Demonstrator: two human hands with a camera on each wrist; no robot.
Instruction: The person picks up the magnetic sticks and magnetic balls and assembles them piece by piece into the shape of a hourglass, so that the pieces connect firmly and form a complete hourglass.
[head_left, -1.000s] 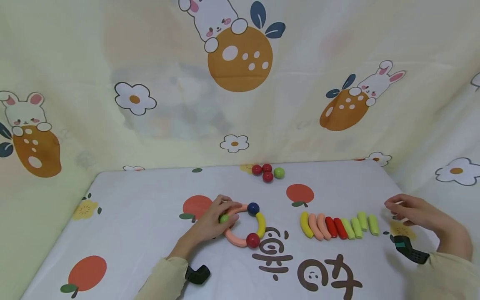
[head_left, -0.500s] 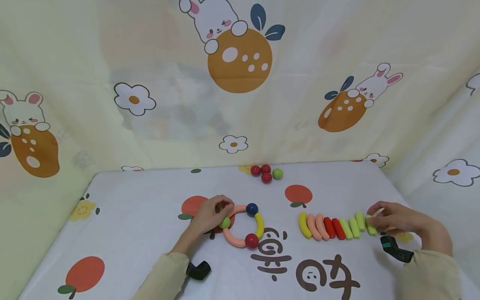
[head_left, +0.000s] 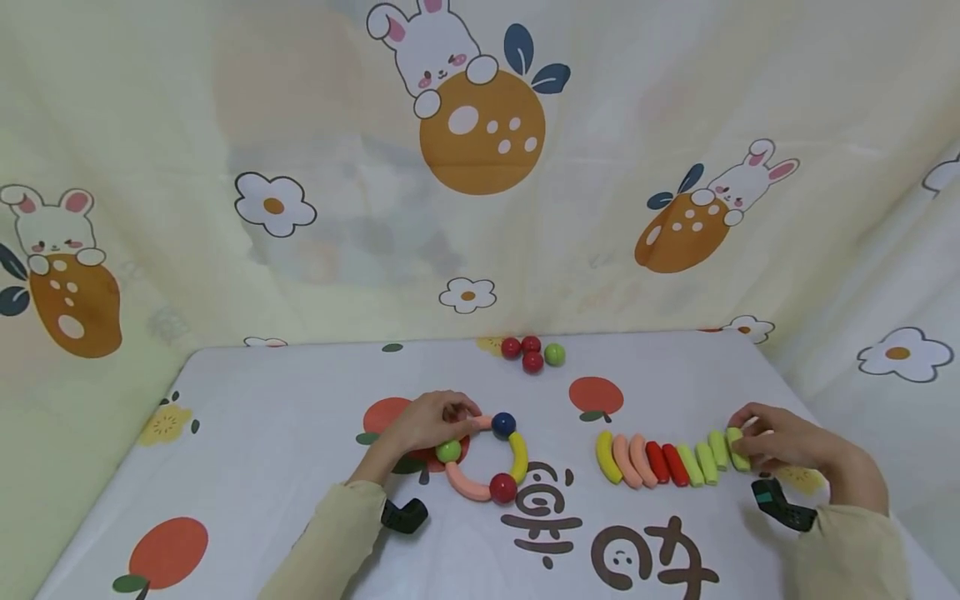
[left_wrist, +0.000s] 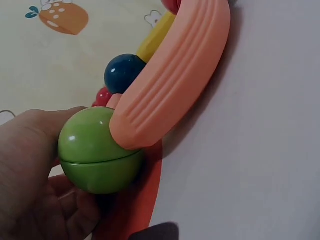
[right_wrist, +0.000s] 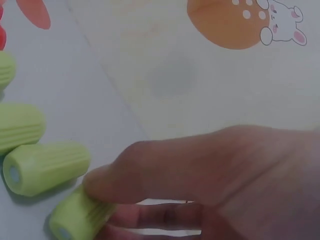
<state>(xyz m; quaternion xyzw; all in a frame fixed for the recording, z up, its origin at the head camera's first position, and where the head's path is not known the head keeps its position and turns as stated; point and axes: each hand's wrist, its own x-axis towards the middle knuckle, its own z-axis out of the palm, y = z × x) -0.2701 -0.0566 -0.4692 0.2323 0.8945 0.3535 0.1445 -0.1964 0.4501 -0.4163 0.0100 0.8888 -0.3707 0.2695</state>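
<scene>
In the head view, balls and curved sticks form a ring on the table: a green ball point(head_left: 448, 452), a pink curved stick point(head_left: 467, 485), a red ball point(head_left: 503, 488), a yellow curved stick point(head_left: 519, 458) and a dark blue ball point(head_left: 504, 424). My left hand point(head_left: 431, 423) pinches another pink curved stick point(head_left: 484, 422) at the ring's upper left, its far part covered by the fingers. At the right, a row of short sticks ends in a light green stick point(right_wrist: 75, 220), which my right hand point(head_left: 787, 437) grips between thumb and fingers.
The row also holds a yellow stick point(head_left: 608, 457), two pink ones, two red sticks point(head_left: 667, 463) and several light green ones. Red balls point(head_left: 532, 362) and one green ball point(head_left: 555, 354) lie near the back edge. A printed cloth point(head_left: 337, 275) hangs behind the table.
My right hand has come left and down onto the last light green stick and now grips it. My left fingers have shifted from around the green ball to the upper pink curved stick.
</scene>
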